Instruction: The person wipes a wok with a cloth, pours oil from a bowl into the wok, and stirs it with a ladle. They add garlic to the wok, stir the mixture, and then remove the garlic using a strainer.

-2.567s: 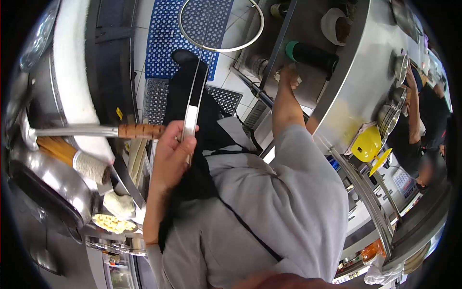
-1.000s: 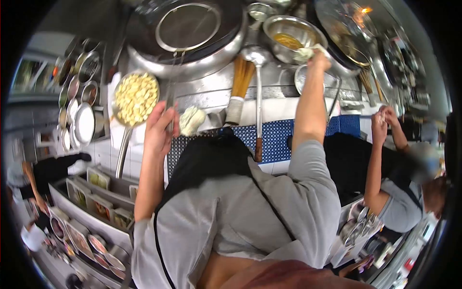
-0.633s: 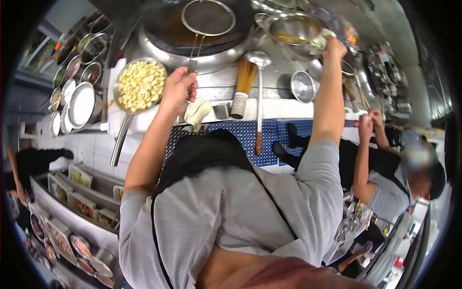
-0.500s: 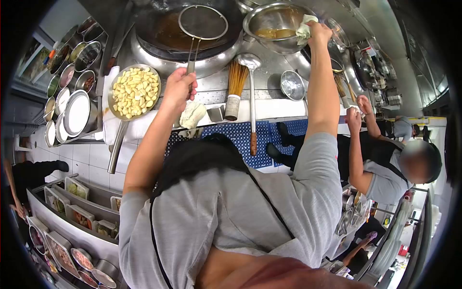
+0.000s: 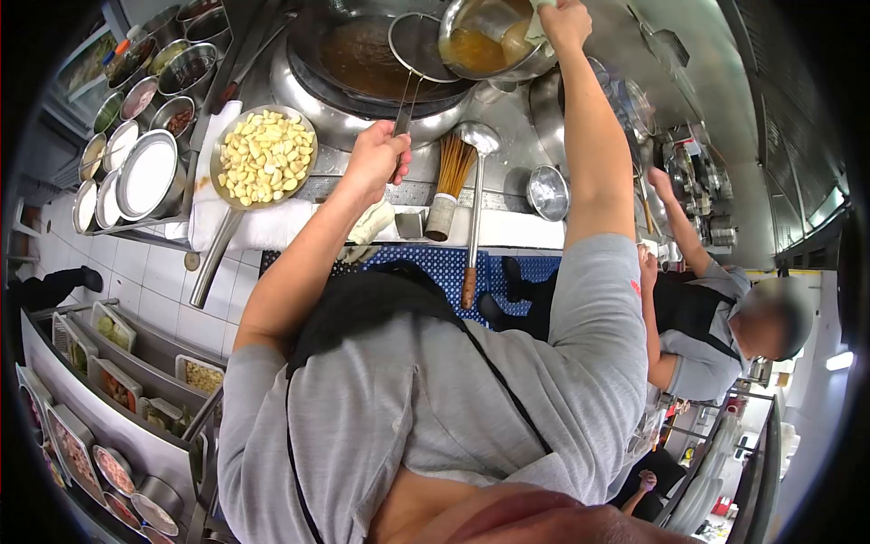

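Note:
My left hand (image 5: 381, 165) is closed around the handle of a wire-mesh strainer (image 5: 422, 47), its round mesh over the right side of the wok (image 5: 313, 50). Brown liquid (image 5: 367, 56) lies in the wok. With a pale cloth (image 5: 536, 25) between, my right hand (image 5: 565, 22) grips the rim of a steel mixing bowl (image 5: 533, 69). That bowl is tilted left, its lip close by the strainer, with yellow-brown liquid (image 5: 476, 47) inside. Below my left hand lies a crumpled cloth (image 5: 372, 222) on the counter edge.
Left stands a long-handled pan (image 5: 217, 258) of peeled garlic cloves (image 5: 265, 156). A bamboo brush (image 5: 450, 177), a ladle (image 5: 476, 195) and a small steel bowl (image 5: 548, 192) lie along the counter front. Seasoning tubs (image 5: 149, 172) stand far left. A co-worker (image 5: 698, 313) is at right.
My right hand has brought the bowl left toward the wok and tipped it. The strainer in my left hand has shifted right in view, closer to the bowl. The co-worker's arms have moved.

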Demonstrator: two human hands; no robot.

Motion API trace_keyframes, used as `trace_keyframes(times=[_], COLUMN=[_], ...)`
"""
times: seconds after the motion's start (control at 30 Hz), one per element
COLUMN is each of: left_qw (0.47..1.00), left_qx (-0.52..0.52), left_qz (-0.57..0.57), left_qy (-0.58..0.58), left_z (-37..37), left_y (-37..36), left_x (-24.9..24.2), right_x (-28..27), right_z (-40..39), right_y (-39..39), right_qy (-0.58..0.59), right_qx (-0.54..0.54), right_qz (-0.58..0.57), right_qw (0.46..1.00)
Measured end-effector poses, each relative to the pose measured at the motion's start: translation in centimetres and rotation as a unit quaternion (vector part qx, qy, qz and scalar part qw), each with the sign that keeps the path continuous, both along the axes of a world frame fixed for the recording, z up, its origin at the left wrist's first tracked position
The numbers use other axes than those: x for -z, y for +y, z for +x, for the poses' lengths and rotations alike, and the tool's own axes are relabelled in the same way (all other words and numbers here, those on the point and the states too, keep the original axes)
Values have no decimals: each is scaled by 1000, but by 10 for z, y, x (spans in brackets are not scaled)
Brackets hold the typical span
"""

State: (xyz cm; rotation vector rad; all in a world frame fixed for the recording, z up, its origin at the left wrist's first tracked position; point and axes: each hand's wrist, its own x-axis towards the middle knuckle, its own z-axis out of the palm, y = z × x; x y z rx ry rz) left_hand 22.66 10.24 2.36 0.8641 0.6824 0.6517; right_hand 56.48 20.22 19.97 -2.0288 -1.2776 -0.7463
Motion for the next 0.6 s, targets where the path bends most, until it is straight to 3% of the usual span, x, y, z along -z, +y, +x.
trace_keyframes(times=[0.6], left_qw=[1000], left_qx=[-10], left_qz=[-16], left_qy=[-19], left_z=[6], left_y=[-10], left_x=[-4], right_x=[4], right_z=[-45], right_y=[24], right_qy=[-62], right_qx=[-120], right_qz=[1], right_qw=[991])
